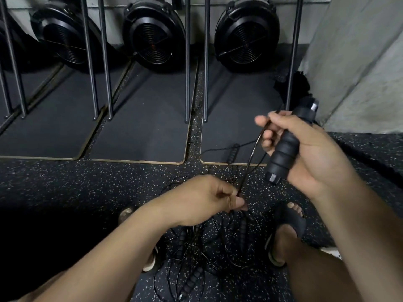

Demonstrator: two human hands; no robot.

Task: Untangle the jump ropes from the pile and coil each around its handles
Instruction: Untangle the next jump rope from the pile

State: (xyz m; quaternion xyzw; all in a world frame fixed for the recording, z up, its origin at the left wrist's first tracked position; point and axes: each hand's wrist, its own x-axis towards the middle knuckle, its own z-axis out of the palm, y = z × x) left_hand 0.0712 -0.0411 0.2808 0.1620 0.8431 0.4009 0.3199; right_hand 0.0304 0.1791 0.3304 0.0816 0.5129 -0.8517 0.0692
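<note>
Floor (65, 192): dark speckled rubber, with three grey mats (141, 127) side by side at the far end and round black fan wheels (154, 38) standing behind them.

Pile (196, 253): jump ropes in a knotted heap on the floor between the person's sandalled feet. At least three foam grips show inside it. No finished coil is anywhere in sight, so I judge the job barely begun, with nearly all of it left.

Right hand (314, 153): raised to the right above the pile, fingers curled round a ribbed black handle (282, 158), thumb and forefinger nipping the cord near its upper end.

Left hand (202, 197): low over the pile, thumb and fingers pinching the same cord (250, 164), which runs taut between the two hands. One rope looks to be partly drawn out.

Loose handle (233, 152): lying apart on the edge of the right-hand mat, its cord trailing off.

Hard to tell: whether the right hand grips one handle or two; how many ropes there are; which cord joins which grip, the strands being thin and dark; the near part of the pile is cut off by the forearm and the frame edge
</note>
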